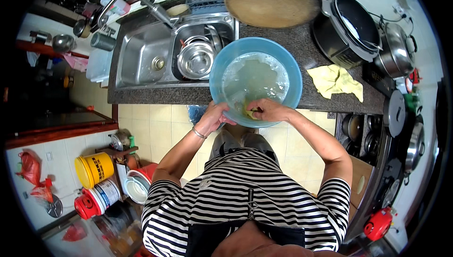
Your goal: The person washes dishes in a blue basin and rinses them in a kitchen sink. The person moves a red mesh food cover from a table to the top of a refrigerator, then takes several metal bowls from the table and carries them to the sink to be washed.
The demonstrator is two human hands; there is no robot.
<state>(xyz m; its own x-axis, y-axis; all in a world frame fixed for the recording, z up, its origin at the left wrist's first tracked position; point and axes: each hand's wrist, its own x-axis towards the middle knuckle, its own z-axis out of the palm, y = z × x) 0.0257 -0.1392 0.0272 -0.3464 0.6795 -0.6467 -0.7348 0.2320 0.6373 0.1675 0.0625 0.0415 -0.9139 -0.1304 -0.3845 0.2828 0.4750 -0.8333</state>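
Observation:
A blue plastic basin (291,73) with cloudy, sudsy water (253,74) stands on the counter, its near side jutting over the front edge. My left hand (215,116) grips the basin's rim at the near left. Inside the near wall, my right hand (268,110) holds a yellow-green cloth or sponge (252,113) against the plastic. Most of that piece is hidden by my fingers. To the right of the basin, a crumpled pale yellow cloth (336,81) lies on the counter.
Left of the basin is a double steel sink (136,57); metal bowls (196,60) fill its right bowl beside the faucet (161,14). A large round wooden board (272,0) stands behind. An electric pressure cooker (339,37) and a steel pot (396,51) occupy the right end of the dark granite counter (159,96).

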